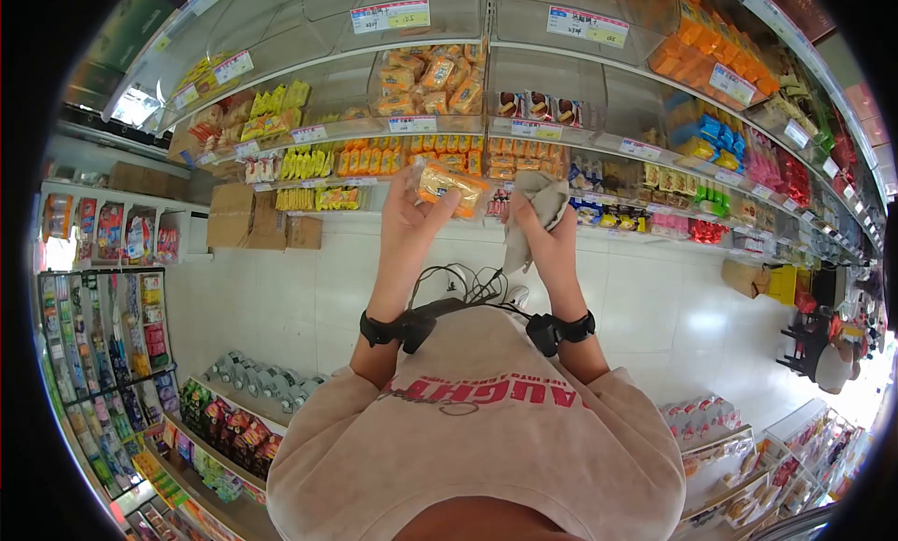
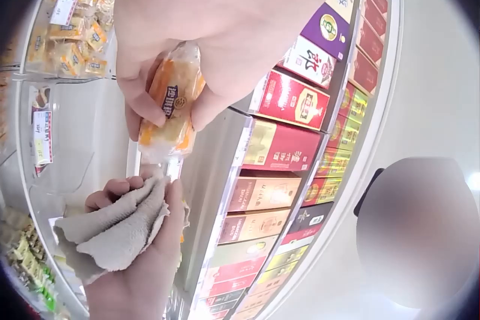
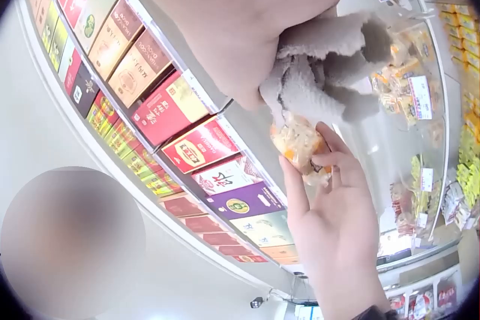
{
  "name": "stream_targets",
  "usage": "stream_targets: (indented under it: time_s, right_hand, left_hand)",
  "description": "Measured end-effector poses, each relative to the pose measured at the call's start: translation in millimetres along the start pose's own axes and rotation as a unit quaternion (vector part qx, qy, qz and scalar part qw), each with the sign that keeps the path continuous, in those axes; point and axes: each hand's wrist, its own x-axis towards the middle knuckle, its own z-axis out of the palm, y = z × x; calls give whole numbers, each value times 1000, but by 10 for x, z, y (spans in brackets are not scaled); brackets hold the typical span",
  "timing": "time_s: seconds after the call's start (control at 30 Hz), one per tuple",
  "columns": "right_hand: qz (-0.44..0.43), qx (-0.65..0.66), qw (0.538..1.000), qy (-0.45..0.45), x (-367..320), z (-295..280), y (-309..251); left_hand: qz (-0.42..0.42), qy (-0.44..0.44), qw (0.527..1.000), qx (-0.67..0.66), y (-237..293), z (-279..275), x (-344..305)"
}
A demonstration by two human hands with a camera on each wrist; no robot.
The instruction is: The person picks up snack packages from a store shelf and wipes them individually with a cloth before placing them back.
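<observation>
An orange-and-clear wrapped snack pack (image 1: 447,187) is pinched between the thumb and fingers of the left hand (image 1: 409,225), in front of the shelves. Beside it, the right hand (image 1: 552,237) grips a crumpled grey cloth (image 1: 536,204). In the left wrist view the left hand (image 2: 191,42) holds the pack (image 2: 172,102) above the right hand (image 2: 142,275) with its folded cloth (image 2: 112,234). The right wrist view has the cloth (image 3: 322,72) close against the pack (image 3: 298,144), with the left hand (image 3: 337,215) around the pack's far side; whether they touch is unclear.
Clear-fronted shelf bins (image 1: 432,83) of wrapped snacks stand ahead, with price tags along their edges. A cardboard box (image 1: 245,216) lies at the left below the shelves. Boxed goods (image 2: 281,144) fill another shelf. Bottles (image 1: 267,377) stand behind on the left.
</observation>
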Motion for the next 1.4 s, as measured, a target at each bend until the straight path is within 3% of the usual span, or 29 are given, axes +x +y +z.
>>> stream_targets:
  time_s: [0.2, 0.4, 0.47, 0.7, 0.87, 1.07, 1.1, 1.17, 1.3, 1.33, 1.4]
  right_hand:
    - [-4, -116, 993, -20, -38, 91, -73]
    - [-45, -159, 986, -19, -64, -12, -51]
    - [-22, -151, 988, -13, -108, -53, -80]
    - [-22, -207, 978, -15, -160, -137, -170]
    - [-16, -173, 985, 20, -188, -89, -172]
    - [-25, -81, 996, 1, -258, -91, -313]
    - [-30, -77, 997, -8, -275, -128, -318]
    - [-62, -39, 995, 61, -219, -262, -284]
    - [-109, -40, 982, 148, -115, -153, -297]
    - [-96, -137, 979, 119, -176, -108, -288]
    - [-129, -133, 982, 21, -239, 131, -275]
  left_hand:
    - [-28, -41, 999, -9, -64, 14, 14]
    - [-56, -74, 996, -13, -94, 7, 48]
    - [-69, -80, 994, -13, -84, 27, 29]
    - [-45, -88, 995, -10, -149, 88, -11]
    - [-15, -101, 995, 15, -112, 79, -27]
    - [-68, -98, 991, -61, -119, 80, -56]
    - [-44, -76, 995, -46, -114, 102, -69]
    - [7, -29, 999, -15, -5, 208, -74]
    - [35, -66, 995, 68, -111, 153, -20]
    - [41, -76, 993, 77, -167, 203, -25]
    - [74, -77, 987, 123, -217, 278, -48]
